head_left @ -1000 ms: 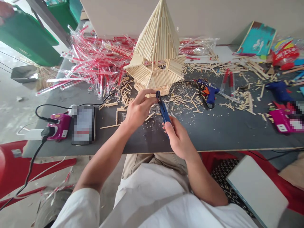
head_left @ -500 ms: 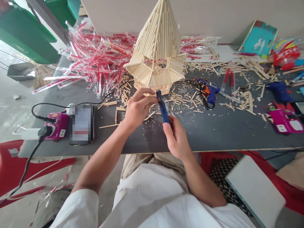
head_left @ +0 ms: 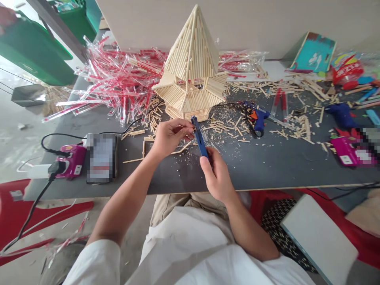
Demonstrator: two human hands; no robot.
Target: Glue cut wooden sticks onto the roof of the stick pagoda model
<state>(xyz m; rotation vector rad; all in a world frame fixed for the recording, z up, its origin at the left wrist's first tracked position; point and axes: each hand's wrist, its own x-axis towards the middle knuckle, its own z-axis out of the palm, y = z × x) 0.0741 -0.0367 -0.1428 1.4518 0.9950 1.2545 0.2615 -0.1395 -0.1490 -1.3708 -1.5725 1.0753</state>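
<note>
The right hand (head_left: 218,174) was wrapped around a blue tool (head_left: 200,140) before the stick house (head_left: 191,55), the left hand (head_left: 169,136) had bent fingers by its tip, pinching I couldn't tell what, and this seemed careful tip work, needing steady hands next.

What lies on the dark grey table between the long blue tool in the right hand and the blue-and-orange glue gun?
Not bare: in the head view, scattered pale wooden stick bits lie between the tool and glue gun.
</note>
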